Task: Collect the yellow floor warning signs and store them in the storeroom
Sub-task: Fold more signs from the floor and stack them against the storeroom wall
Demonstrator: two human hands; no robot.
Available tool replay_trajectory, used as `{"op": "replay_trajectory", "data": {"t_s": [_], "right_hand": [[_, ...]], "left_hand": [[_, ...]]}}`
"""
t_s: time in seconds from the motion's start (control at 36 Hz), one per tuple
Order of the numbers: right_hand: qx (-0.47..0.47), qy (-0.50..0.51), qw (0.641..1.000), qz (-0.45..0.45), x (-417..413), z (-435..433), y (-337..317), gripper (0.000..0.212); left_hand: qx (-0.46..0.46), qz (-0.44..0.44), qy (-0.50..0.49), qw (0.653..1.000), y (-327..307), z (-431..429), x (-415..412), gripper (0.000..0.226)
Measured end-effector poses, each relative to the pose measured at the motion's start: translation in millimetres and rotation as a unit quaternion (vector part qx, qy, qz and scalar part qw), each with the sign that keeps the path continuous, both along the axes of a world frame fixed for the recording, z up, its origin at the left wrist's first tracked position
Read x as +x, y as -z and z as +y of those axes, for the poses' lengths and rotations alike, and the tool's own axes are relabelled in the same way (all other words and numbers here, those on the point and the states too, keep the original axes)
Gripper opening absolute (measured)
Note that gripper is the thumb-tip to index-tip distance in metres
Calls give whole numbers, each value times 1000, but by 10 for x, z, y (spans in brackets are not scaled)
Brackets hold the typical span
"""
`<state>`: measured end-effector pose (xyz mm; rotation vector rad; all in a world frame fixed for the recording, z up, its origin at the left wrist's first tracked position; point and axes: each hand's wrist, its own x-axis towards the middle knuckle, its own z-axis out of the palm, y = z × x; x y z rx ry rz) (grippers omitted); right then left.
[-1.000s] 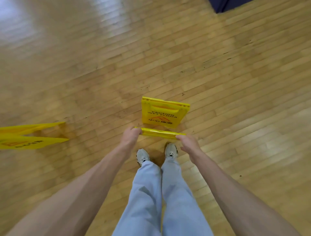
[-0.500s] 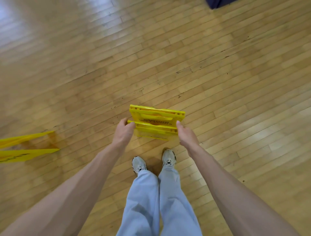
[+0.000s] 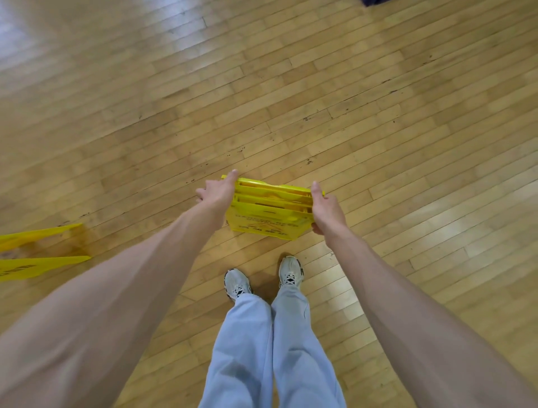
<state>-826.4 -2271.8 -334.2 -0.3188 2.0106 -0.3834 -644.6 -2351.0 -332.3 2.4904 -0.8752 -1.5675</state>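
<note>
Holding one yellow floor warning sign out front, apparently lifted clear of the wooden floor and just ahead of the white trainers. Panels folded close together, printed face toward the camera, lettering too blurred to read. Clamped on its left edge with the left hand, one digit stretched along the top corner. Clamped on its right edge with the right hand, fingers curled underneath. Further out, at the far left of view and well apart from the held one, a second yellow sign, standing spread open on the floor, not yet collected. At the top edge, a sliver of something dark, too little to identify. No storeroom in sight. Judging by this, early going: one sign folded and in hand, at least one more to fetch, all carrying and storing left to do.
</note>
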Motion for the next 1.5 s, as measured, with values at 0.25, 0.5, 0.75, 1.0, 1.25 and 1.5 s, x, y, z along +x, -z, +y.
{"op": "replay_trajectory", "data": {"t_s": [0.25,0.5,0.75,1.0,1.25,1.5], "right_hand": [[-43,-22,999,19,249,544,-8,72],[-35,129,989,-56,571,1047,44,60],[-25,71,996,-49,624,891,-137,62],[-59,-85,993,-55,893,515,-799,57],[-100,-277,955,-35,1719,384,-1738,61],[-139,-399,902,-93,2947,605,-2319,52]], "left_hand": [[-33,114,-60,991,90,645,284,74],[-19,150,-102,983,86,1139,538,61],[-12,131,-132,982,-35,1168,643,61],[-36,103,-231,967,-695,1227,983,64],[-114,71,-361,923,-1629,1820,1717,72],[-199,30,-499,843,-2225,2722,2528,62]]}}
